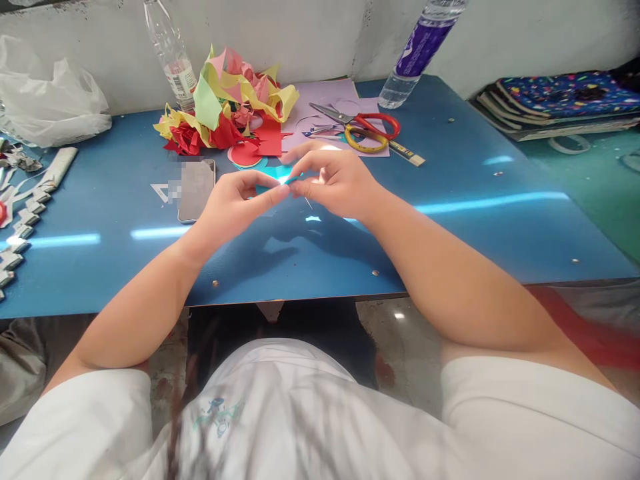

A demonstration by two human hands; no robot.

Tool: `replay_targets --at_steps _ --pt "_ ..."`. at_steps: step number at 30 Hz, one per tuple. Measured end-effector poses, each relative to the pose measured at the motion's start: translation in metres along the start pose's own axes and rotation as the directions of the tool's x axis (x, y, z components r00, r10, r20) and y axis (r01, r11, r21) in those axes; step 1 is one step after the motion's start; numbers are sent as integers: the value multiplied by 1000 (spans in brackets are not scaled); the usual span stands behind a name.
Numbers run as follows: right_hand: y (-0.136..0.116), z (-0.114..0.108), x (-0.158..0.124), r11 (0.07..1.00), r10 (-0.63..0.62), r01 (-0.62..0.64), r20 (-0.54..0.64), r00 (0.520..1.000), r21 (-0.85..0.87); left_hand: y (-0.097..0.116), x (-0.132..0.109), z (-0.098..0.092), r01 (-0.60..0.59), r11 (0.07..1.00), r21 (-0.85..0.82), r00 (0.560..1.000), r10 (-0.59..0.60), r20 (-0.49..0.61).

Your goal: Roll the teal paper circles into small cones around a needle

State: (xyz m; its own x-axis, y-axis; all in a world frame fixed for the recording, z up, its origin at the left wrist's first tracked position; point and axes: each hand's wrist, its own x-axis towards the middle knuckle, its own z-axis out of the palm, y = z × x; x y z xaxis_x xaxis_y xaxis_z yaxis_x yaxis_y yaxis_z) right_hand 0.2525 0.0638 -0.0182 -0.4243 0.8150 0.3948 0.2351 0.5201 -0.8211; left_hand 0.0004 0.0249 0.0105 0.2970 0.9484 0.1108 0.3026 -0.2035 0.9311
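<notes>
Above the middle of the blue table, my left hand (245, 200) pinches the edge of a small blue paper piece (289, 180) between thumb and forefinger. My right hand (335, 179) meets it there, its thumb and fingers closed on the same piece. Just behind the hands lie bright blue paper (267, 175) and red paper circles (246, 153). Beside my left hand rests a phone (196, 190). Scissors (367, 127) with red and yellow handles lie past my right hand on purple paper (330, 95).
Crumpled coloured paper (235, 100) is heaped at the back near a clear bottle (173, 60). A purple-labelled water bottle (417, 53) stands at the back right. A cutter knife (406, 153) lies by the scissors. On the left are a plastic bag (50, 97) and a folded strip (30, 217).
</notes>
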Motion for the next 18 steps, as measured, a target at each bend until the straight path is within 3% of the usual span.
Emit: replay_targets --at_steps 3,9,12,18 --pt "-2 2 0 1000 -2 1 -15 1000 -25 2 -1 0 0 998 66 1000 1 -11" --pt "-11 7 -3 983 93 -97 33 995 154 4 -1 -1 -49 996 76 999 49 4" --pt "-10 8 -4 983 125 -124 2 992 139 1 0 -1 -37 998 60 999 36 14" --pt "-9 10 -6 995 50 -44 -74 996 88 -7 3 -1 -12 1000 10 999 13 -38"
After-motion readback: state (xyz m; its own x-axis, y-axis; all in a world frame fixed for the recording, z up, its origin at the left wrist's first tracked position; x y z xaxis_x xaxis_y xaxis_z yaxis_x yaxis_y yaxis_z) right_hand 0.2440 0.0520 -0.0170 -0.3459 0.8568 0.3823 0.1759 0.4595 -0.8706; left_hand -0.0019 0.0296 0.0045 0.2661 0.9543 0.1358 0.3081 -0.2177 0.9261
